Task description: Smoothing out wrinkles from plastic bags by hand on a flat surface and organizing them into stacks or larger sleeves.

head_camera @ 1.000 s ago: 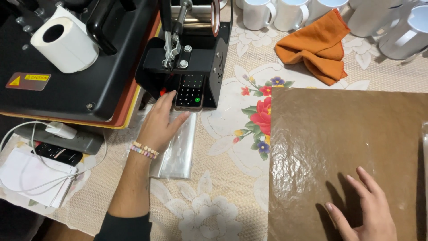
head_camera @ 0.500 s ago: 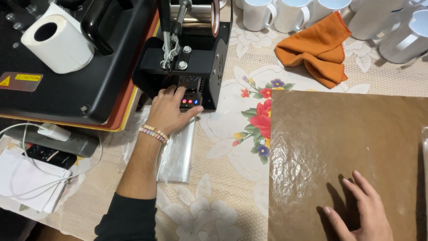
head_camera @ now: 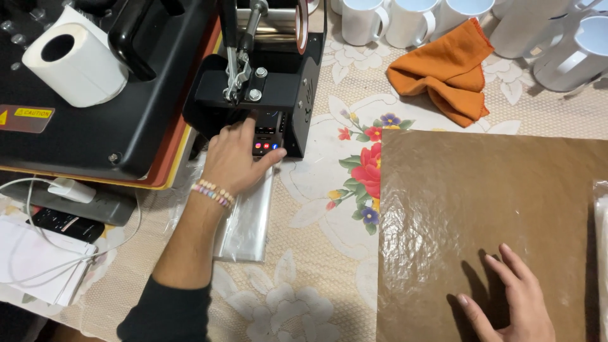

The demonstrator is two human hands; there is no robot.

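Flanking one press (head_camera: 272,82): two hands (head_camera: 235,155), five mugs (head_camera: 364,19).

Home craft workshop: black mug heat press (head_camera: 266,69) at 11 o'clock, blank white mugs (head_camera: 405,22) at 12, floral tablecloth (head_camera: 316,253) underneath.

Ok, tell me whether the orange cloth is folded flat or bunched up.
Bunched up: the orange cloth lies crumpled in loose folds on the tablecloth, beside the white mugs.

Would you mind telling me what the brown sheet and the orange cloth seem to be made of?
The brown sheet under the right hand looks like coated, non-stick fabric or film: glossy, with rippled highlights. The orange cloth looks like soft matte woven or microfibre textile, lying in loose folds.
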